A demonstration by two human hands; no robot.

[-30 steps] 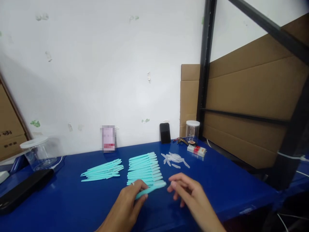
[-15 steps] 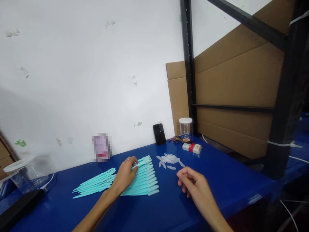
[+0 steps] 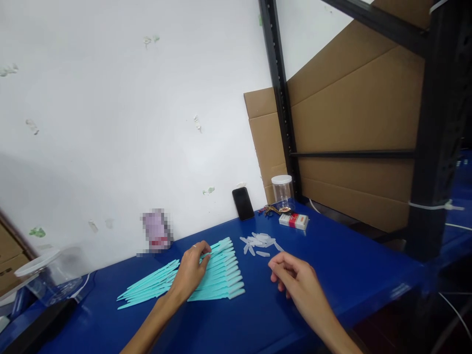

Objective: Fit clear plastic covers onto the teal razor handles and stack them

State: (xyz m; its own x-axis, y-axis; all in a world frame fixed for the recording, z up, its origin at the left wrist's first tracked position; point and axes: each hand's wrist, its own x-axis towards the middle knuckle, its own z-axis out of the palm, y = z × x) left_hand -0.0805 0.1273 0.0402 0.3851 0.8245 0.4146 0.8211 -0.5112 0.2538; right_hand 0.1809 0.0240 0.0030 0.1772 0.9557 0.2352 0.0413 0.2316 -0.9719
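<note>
Slim turquoise eyebrow razors (image 3: pixel 217 280) lie side by side in a fanned row on the blue table, their pale capped ends to the right. My left hand (image 3: pixel 192 268) rests over the row's far side, thumb and forefinger closed around a razor handle; its palm hides part of the row. More razors (image 3: pixel 149 286) lie in a looser bunch left of that hand. Small translucent caps (image 3: pixel 260 240) are heaped to the right of the row. Just in front of them hovers my right hand (image 3: pixel 293 275), fingers curled and thumb pressed in; anything inside is hidden.
A black phone (image 3: pixel 243 203) leans on the wall, near a lidded clear jar (image 3: pixel 282 191) and a red-and-white box (image 3: pixel 294 221). Another clear tub (image 3: pixel 51 275) and a black object (image 3: pixel 44 319) stand left. A black rack post (image 3: pixel 437 132) rises at right.
The camera view has tilted and shifted slightly. Both hands keep nearly the same pose and place over the table; the razors and caps look unmoved.
</note>
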